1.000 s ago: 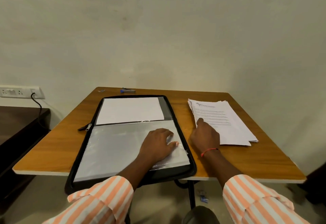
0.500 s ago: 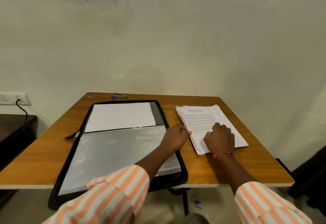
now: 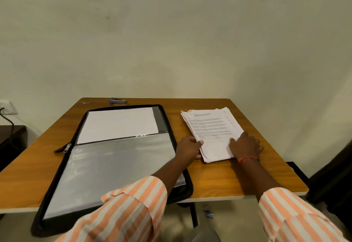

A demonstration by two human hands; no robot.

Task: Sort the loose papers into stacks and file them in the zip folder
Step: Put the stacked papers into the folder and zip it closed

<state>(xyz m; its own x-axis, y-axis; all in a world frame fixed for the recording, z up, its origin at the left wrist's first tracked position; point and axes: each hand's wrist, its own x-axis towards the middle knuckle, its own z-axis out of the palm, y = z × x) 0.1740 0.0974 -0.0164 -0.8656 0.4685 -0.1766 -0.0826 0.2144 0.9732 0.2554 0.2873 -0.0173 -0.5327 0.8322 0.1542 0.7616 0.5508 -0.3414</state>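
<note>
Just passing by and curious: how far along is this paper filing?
Done: the folder lies unzipped, one white sheet already in its far half. In hand: left hand holds the edge of the stack of papers beside it, right hand rests on top. Left: sorting that stack, filing it, zipping up.

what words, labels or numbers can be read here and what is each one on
No text here can be read.
Top sheet of the paper stack: a printed heading and paragraphs, too blurred to read.
The white sheet in the zip folder: blank.
The blue stapler: no label legible.
</note>
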